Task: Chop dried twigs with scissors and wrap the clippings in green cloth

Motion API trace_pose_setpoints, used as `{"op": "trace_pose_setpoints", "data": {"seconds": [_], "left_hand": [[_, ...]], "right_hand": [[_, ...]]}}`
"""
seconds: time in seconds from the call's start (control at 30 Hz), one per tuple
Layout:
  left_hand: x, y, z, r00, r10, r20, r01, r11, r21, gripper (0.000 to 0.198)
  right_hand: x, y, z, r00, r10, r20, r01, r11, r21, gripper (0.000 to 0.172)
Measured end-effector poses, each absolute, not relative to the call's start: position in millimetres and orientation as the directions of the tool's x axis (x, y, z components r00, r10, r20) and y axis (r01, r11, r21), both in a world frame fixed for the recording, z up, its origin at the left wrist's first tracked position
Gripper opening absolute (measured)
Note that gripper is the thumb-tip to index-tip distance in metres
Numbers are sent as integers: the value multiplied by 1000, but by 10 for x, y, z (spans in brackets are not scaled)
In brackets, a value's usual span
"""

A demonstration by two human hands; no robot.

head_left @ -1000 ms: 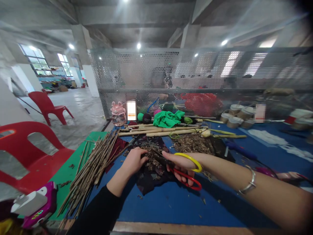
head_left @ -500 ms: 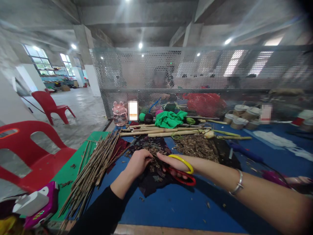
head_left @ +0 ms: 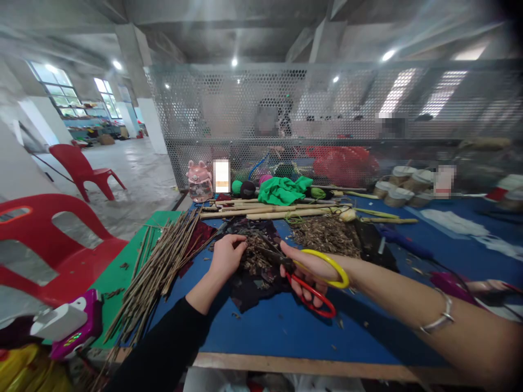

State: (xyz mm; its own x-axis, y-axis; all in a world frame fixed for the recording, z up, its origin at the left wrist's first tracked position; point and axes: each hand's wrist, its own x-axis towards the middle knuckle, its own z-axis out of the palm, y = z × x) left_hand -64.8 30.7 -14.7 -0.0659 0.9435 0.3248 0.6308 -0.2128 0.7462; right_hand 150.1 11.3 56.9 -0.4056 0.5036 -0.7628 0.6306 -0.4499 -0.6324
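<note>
My right hand (head_left: pixel 312 272) holds a pair of scissors (head_left: pixel 310 298) with one yellow and one red handle loop, fingers through the loops. The loops are apart, and the dark blades point left toward my left hand. My left hand (head_left: pixel 226 255) is closed in a pinch just left of the blade tips; whatever its fingertips hold is too small to make out. Below both hands, a heap of brown chopped bits (head_left: pixel 257 261) lies on a dark cloth (head_left: pixel 247 296) spread over the blue table.
A bundle of thin brown sticks (head_left: pixel 157 267) lies at left on a green mat (head_left: pixel 102 280). Behind are a second chip pile (head_left: pixel 322 238), pale canes (head_left: pixel 281 214), green cloth (head_left: pixel 284 189) and a pink bottle (head_left: pixel 199 182). A hot glue gun (head_left: pixel 402 242) lies right.
My right hand has drawn the scissors back to the right, baring the blades and spreading the loops. My left hand has shifted slightly left. The whole view has tilted down a little.
</note>
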Motion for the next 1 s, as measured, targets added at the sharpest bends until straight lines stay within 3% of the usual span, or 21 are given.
{"op": "trace_pose_setpoints", "data": {"seconds": [0.23,0.57,0.73,1.0], "left_hand": [[-586,195,-3,22,930,367,569,-313,760,12],[-634,205,-13,222,844,488,597,-513,616,6],[-659,238,-74,274,844,461,641,-517,567,5],[-653,240,-61,227,888,400,669,-440,598,9]], "right_hand": [[1375,63,572,-464,451,-762,617,-453,-643,76],[1266,112,454,-438,588,-680,603,-369,-707,77],[1284,104,384,-353,689,-633,691,-265,-673,76],[1273,70,460,-348,718,-602,747,-175,-641,69]]}}
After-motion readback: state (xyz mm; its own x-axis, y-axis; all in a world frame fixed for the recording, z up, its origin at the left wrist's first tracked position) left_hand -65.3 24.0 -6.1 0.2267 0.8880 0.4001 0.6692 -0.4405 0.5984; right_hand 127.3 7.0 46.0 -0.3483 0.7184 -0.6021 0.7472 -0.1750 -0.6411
